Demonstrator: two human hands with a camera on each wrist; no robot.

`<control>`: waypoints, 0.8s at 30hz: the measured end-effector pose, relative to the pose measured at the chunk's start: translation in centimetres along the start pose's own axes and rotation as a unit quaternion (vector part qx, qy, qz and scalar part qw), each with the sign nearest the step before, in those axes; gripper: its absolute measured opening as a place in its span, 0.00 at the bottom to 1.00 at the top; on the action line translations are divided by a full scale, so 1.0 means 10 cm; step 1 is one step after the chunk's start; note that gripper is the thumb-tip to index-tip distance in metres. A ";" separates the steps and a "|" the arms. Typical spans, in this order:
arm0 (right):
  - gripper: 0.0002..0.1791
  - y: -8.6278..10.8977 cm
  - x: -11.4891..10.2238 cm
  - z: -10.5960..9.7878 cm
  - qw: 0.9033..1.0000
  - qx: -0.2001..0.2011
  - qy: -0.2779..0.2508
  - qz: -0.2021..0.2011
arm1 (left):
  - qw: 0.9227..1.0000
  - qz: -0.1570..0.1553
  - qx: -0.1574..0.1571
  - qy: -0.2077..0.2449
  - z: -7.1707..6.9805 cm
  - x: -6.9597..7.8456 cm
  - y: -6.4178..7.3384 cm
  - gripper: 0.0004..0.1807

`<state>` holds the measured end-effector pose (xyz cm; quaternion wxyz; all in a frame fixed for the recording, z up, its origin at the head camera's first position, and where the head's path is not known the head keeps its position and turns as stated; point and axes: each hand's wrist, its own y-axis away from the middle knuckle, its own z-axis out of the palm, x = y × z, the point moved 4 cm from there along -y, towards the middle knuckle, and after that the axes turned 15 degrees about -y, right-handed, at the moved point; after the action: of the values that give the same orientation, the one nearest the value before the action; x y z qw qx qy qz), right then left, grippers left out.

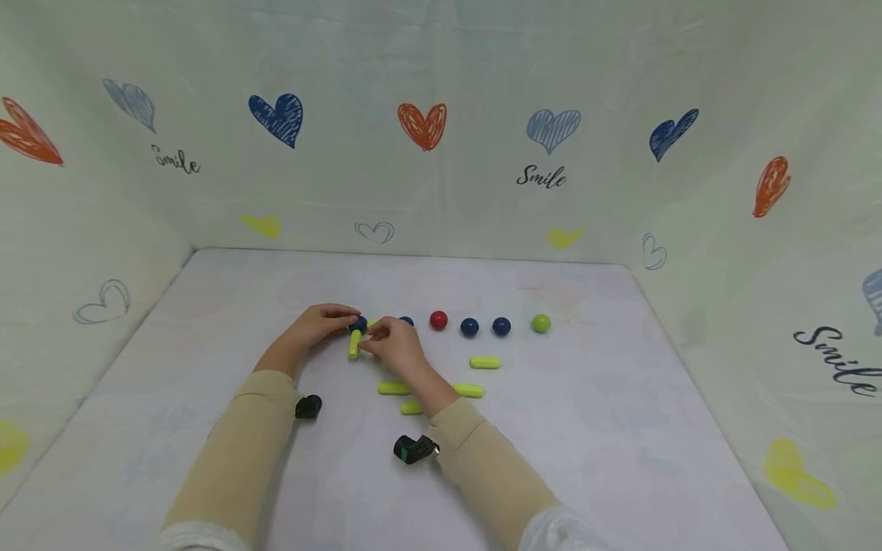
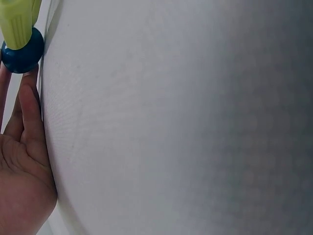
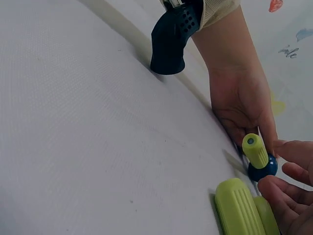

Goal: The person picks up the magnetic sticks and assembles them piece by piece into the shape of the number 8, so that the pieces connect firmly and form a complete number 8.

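My left hand (image 1: 313,325) holds a blue ball (image 1: 357,324) at the far left of a row of balls, its fingertips around the back of it. A yellow-green grooved rod (image 1: 354,344) is joined to this ball and points toward me; in the right wrist view the free end of the rod (image 3: 251,142) shows a small hole. Another yellow-green piece (image 2: 36,10) appears behind the rod in the left wrist view. My right hand (image 1: 398,344) is close on the right, thumb and forefinger apart beside the ball (image 3: 263,169), and partly hides that second piece.
Rightward along the row are a partly hidden blue ball (image 1: 406,321), a red ball (image 1: 438,321), two blue balls (image 1: 469,327) and a green ball (image 1: 540,324). Several loose rods (image 1: 485,363) lie nearer me, some under my right forearm. Black wrist cameras (image 1: 413,449) hang below both sleeves.
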<state>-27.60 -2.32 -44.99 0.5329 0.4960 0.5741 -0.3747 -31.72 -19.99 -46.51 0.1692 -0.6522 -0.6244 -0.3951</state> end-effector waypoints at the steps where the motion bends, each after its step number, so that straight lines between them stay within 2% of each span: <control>1: 0.12 0.00 0.00 -0.01 1.000 0.001 0.005 -0.001 | 1.000 0.000 0.000 -0.002 0.00 0.00 0.00 0.26; 8: 0.14 0.03 0.01 -0.12 0.999 0.019 0.028 -0.012 | 1.000 0.005 -0.002 -0.012 0.00 0.03 -0.01 0.26; 16: 0.12 0.07 -0.03 -0.26 0.998 0.044 0.025 -0.028 | 0.999 0.008 -0.009 -0.032 0.01 0.02 -0.04 0.27; 24: 0.12 0.06 -0.04 -0.44 0.997 0.065 0.023 -0.036 | 0.999 -0.003 -0.012 -0.045 0.02 0.02 -0.02 0.25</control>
<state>-28.05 1.96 -43.91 0.4727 0.5167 0.5783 -0.4185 -31.89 -19.68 -46.53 0.1316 -0.6699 -0.6281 -0.3733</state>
